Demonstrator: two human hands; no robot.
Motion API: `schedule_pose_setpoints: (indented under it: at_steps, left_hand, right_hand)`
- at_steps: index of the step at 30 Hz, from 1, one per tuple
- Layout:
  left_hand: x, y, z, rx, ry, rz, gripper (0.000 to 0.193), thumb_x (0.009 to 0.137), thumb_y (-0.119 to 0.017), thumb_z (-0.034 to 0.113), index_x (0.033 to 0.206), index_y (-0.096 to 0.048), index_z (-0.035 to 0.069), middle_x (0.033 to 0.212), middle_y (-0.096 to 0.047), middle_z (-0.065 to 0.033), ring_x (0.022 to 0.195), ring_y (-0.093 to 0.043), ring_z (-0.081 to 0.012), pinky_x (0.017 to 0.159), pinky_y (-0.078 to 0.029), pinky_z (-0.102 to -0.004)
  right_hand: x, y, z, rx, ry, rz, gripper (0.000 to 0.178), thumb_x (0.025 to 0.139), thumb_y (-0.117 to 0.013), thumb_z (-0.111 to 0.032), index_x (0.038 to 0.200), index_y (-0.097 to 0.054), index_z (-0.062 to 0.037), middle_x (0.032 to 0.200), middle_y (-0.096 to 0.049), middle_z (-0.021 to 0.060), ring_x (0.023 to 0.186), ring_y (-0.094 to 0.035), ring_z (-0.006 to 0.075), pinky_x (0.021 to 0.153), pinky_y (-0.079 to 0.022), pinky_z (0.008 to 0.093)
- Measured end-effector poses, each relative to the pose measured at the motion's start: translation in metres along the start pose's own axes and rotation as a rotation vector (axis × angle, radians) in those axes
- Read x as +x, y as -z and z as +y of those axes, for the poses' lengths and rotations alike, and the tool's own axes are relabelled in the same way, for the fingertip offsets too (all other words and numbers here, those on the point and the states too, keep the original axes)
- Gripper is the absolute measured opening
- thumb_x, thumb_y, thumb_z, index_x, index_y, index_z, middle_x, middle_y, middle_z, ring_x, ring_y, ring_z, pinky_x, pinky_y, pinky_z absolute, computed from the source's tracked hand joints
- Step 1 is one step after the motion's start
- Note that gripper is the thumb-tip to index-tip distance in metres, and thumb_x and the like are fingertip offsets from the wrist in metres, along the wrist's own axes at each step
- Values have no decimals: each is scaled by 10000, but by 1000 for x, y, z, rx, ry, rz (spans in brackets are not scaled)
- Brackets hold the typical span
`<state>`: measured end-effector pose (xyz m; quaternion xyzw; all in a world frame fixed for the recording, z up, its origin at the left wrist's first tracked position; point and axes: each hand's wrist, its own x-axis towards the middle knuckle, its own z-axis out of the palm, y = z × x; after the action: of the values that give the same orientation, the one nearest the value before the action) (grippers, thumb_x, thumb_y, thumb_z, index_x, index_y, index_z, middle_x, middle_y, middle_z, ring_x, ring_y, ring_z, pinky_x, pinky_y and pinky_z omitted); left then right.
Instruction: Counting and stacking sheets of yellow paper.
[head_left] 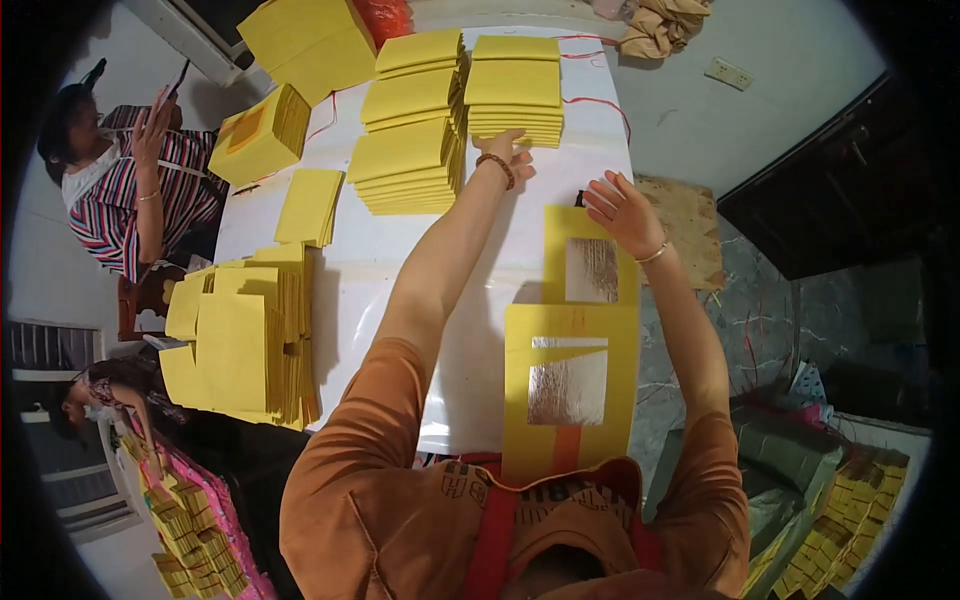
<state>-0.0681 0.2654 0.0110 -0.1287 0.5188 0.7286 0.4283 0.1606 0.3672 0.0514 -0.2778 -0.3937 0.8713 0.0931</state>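
Head view is showing the yellow stack (515, 85) lying just beyond the nearer left hand (507, 151), the right hand (628, 217) hovering rightward, both empty, fingers parted.

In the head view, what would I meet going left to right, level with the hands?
Person in striped top, thin yellow stack, tall yellow stack, left hand, right hand, dark door.

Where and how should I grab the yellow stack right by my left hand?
Probably low on the near edge of the yellow stack, from your side: its layered edges face you by your left hand, while other stacks crowd its left.
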Motion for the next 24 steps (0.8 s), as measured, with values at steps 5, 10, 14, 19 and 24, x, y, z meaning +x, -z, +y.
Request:
schedule_pose_setpoints:
  at_steps: [5,10,14,19,24]
  left_hand:
    - [-104,60,-34,90,-168,-274,508,826,-576,143,1272,-338,95,1032,-552,-110,840,-590,-212,658,-521,-363]
    - [-193,138,-123,209,-128,-126,427,865,-559,304,1216,-434,96,1028,-556,-50,869,-569,-135,678,-493,-272]
    - [-262,166,-207,249,-123,-247,678,911,-294,558,1423,-170,131,1427,-259,-78,1314,-228,-181,1061,-226,-380]
    - [-292,146,-226,4,51,-393,598,959,-173,473,1432,-84,118,1476,-135,-66,1351,-144,-193,1087,-171,-324]
    - [-285,147,-241,71,35,-321,596,955,-160,489,1436,-71,148,1466,-168,-34,1323,-206,-168,1070,-222,-306]
  right_hand:
    - [-86,51,18,79,65,-76,478,922,-447,-373,1310,-343,-114,1283,-433,124,1181,-435,267,956,-361,385]
    - [-172,77,81,39,95,4,525,944,-372,-402,1361,-292,-93,1327,-401,120,1212,-407,244,988,-334,377]
    - [-206,48,123,-119,243,95,574,957,-308,-423,1384,-243,-45,1382,-349,121,1235,-378,211,1009,-311,326]
    - [-231,95,201,-1096,655,132,529,970,-284,-379,1365,-297,-27,1390,-339,104,1273,-327,208,1037,-261,277]
    - [-244,67,194,-871,526,98,527,967,-296,-373,1361,-302,-23,1386,-346,104,1277,-321,209,1039,-256,278]
